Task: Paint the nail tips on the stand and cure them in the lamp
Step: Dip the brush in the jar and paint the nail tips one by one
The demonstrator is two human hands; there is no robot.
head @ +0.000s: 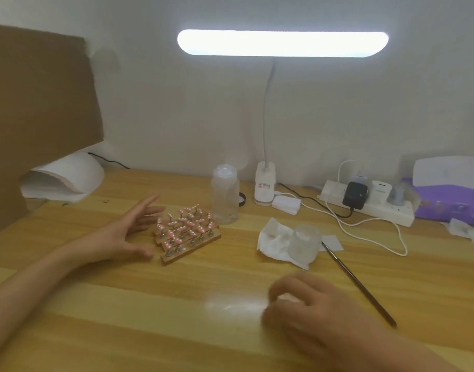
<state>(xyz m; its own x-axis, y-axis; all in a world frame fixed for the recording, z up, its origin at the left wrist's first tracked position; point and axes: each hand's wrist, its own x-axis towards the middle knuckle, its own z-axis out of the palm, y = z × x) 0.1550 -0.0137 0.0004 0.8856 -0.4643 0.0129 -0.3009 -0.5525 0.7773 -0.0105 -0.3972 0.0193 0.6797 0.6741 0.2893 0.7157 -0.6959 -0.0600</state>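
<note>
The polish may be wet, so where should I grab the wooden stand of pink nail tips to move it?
Probably pinch the wooden stand low on its bare side edges, fingers coming level from the left, where the open left hand is. Pink nail tips cover its top.

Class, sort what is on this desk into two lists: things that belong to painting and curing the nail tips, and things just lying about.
For the job: nail tips on the wooden stand; thin brush; white curing lamp at the left; clear cup on the tissue, probably.
Lying about: plastic bottle; power strip with plugs; purple packet.
</note>
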